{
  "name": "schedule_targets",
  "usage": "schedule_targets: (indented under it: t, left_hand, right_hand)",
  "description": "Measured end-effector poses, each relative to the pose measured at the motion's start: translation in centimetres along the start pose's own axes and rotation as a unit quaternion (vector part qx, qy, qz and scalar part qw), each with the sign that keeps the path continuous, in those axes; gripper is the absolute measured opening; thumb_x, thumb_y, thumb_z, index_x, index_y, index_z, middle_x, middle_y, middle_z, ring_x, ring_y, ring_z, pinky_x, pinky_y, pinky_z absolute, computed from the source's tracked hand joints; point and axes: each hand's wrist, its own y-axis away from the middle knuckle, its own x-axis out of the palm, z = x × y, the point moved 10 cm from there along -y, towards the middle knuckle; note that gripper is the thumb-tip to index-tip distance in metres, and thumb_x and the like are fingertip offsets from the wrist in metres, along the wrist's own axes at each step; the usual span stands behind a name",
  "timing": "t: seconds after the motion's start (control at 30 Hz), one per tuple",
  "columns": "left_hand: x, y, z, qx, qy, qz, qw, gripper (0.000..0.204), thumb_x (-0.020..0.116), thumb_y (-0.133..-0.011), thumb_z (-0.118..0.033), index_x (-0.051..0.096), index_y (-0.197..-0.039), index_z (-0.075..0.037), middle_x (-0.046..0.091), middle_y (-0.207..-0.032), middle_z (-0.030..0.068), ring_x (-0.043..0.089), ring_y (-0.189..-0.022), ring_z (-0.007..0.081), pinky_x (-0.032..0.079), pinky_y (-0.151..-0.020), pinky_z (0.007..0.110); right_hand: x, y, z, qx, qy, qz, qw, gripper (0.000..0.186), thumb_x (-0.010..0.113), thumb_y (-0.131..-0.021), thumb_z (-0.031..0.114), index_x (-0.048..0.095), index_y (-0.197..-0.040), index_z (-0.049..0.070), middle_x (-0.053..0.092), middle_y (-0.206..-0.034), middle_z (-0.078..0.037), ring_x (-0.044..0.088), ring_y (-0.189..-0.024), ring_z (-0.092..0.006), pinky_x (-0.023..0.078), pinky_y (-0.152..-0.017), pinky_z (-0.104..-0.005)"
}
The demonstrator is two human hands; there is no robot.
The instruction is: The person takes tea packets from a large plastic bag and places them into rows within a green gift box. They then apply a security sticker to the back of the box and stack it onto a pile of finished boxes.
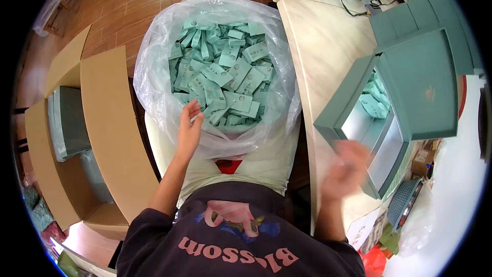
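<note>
Inside the bag (154, 46), see packets (218, 74), likely light, crinkly, best pinched by an edge, with left fingers (190, 109) loosely curled, empty, and right fingers (356, 153), near the box (346, 97), too blurred to tell if grasping.

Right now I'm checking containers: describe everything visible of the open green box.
The open green box looks like stiff card, rectangular, pale and shiny inside. Its lid is open rightward. It sits on the pale table, green packets at its far end. The blurred right hand is at its near-left side; contact is unclear.
</note>
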Motion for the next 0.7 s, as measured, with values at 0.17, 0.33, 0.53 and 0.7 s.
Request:
schedule_targets:
  t: [0.17, 0.33, 0.53, 0.7]
  left_hand:
    - [-0.3, -0.3, 0.7, -0.029, 0.050, -0.023, 0.998, 0.041, 0.050, -0.094, -0.008, 0.042, -0.134, -0.004, 0.051, -0.126, 0.0137, 0.050, -0.115, 0.0215, 0.040, -0.099, 0.034]
    - [-0.7, 1.2, 0.7, 0.011, 0.060, -0.022, 0.998, 0.041, 0.049, -0.095, -0.008, 0.041, -0.134, -0.004, 0.052, -0.124, 0.0133, 0.050, -0.115, 0.0209, 0.040, -0.099, 0.034]
    - [-2.8, 2.9, -1.8, 0.051, 0.093, -0.023, 0.994, 0.044, 0.053, -0.093, -0.009, 0.041, -0.135, -0.005, 0.051, -0.123, 0.0119, 0.047, -0.120, 0.0211, 0.039, -0.100, 0.037]
    - [-1.4, 4.1, -10.7, 0.139, -0.058, 0.182, 0.972, 0.069, 0.065, -0.086, -0.013, 0.030, -0.145, -0.006, 0.041, -0.141, 0.0149, 0.037, -0.134, 0.0251, 0.028, -0.111, 0.039]
  right_hand:
    - [21.6, 7.4, -1.1, 0.155, -0.094, 0.235, 0.955, 0.043, 0.071, -0.079, 0.019, 0.055, -0.114, 0.003, 0.054, -0.112, -0.017, 0.054, -0.103, -0.0346, 0.045, -0.087, -0.0406]
    - [33.9, 12.3, -4.7, 0.198, -0.011, 0.270, 0.942, 0.056, 0.074, -0.075, 0.029, 0.052, -0.119, 0.003, 0.049, -0.118, -0.019, 0.050, -0.109, -0.0371, 0.043, -0.091, -0.0421]
    - [33.4, 11.0, -5.5, 0.228, -0.186, 0.323, 0.900, 0.027, 0.065, -0.075, 0.016, 0.065, -0.100, 0.005, 0.059, -0.111, -0.014, 0.054, -0.106, -0.0325, 0.042, -0.093, -0.0403]
    - [25.6, 7.6, 1.2, 0.159, -0.367, 0.507, 0.763, 0.025, 0.059, -0.077, 0.007, 0.064, -0.101, 0.005, 0.064, -0.106, -0.009, 0.056, -0.106, -0.0275, 0.042, -0.093, -0.0362]
